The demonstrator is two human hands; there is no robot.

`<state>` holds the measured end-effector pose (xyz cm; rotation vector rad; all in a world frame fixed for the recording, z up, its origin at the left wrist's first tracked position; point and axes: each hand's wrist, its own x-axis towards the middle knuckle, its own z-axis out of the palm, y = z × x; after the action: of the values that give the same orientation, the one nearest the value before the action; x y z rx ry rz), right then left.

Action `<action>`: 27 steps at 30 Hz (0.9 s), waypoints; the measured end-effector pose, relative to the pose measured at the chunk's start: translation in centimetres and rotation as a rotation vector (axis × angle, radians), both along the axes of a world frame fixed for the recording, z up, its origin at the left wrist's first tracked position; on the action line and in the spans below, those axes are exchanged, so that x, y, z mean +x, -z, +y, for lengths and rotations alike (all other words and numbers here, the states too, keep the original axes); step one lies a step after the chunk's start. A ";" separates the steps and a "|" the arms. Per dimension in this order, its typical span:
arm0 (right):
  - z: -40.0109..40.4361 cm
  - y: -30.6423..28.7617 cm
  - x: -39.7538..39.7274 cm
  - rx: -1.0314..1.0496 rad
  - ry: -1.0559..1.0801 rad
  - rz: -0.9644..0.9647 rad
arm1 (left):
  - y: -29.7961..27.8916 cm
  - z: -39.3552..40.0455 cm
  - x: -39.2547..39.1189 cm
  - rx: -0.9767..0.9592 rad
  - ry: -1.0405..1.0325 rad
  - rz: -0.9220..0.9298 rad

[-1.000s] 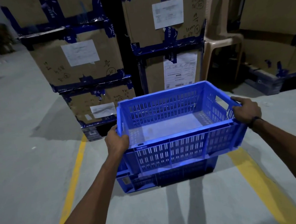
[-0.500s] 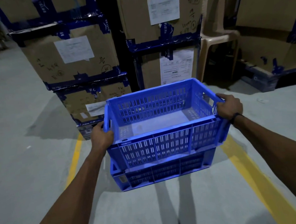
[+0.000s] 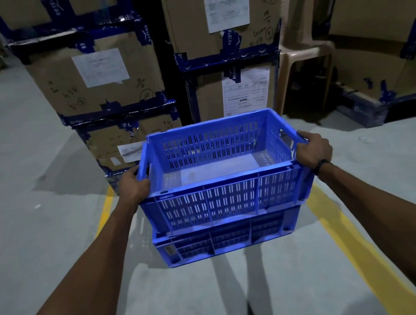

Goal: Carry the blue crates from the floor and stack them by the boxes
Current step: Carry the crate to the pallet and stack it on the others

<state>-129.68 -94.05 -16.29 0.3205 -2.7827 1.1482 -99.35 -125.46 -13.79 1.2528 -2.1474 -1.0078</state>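
Note:
I hold an empty blue slotted crate by its two short ends. My left hand grips the left rim and my right hand grips the right rim. The crate sits low over a second blue crate that stands on the grey floor, and its bottom edge looks in contact with that crate's top. Tall stacks of taped cardboard boxes rise just behind both crates.
More cardboard boxes stand behind at centre, with a beige plastic chair to their right. Another boxed pallet fills the right side. Yellow floor lines run either side of the crates.
The held crate has come down from well above the floor crate until it meets its top. Both hands stayed on the rims.

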 end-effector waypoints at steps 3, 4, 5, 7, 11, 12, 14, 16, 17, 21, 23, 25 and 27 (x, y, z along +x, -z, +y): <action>-0.5 0.0 0.2 0.005 -0.006 0.005 | 0.0 -0.1 0.3 -0.002 -0.011 -0.016; -0.8 0.1 0.2 0.001 -0.010 0.004 | 0.1 -0.1 0.6 -0.003 -0.010 -0.019; -1.1 0.1 0.2 -0.001 -0.015 0.002 | 0.1 -0.1 0.8 -0.006 -0.011 -0.022; -1.8 0.3 0.4 0.000 -0.021 -0.001 | 0.1 -0.2 1.3 -0.016 -0.012 -0.027; -2.2 0.4 0.6 0.021 -0.015 0.005 | -0.2 -0.3 1.6 -0.027 0.016 -0.037; -2.0 0.5 0.7 0.021 -0.019 0.007 | -0.1 -0.4 1.6 -0.026 0.013 -0.028; -1.7 0.7 0.8 0.010 -0.024 0.015 | -0.1 -0.4 1.6 -0.019 0.002 -0.012; -1.5 0.7 1.0 0.009 -0.020 0.019 | -0.2 -0.2 1.6 -0.015 0.001 -0.004; -1.4 0.7 1.2 0.014 -0.017 0.017 | -0.2 -0.1 1.6 -0.013 0.004 -0.003; -1.7 0.1 1.3 0.027 -0.030 -0.015 | 0.1 0.0 2.0 -0.012 0.011 -0.007; -1.9 -0.1 1.3 0.032 -0.039 -0.024 | 0.2 0.1 2.3 -0.014 0.007 -0.022; -2.1 -0.3 1.4 0.041 -0.055 -0.029 | 0.3 0.2 2.4 -0.017 0.009 -0.026; -1.9 -0.3 1.4 0.051 -0.064 -0.029 | 0.2 0.2 2.3 -0.020 0.020 -0.039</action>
<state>-128.24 -95.99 -15.96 0.4044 -2.8505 1.1046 -97.05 -125.23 -14.04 1.2540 -2.1987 -0.9758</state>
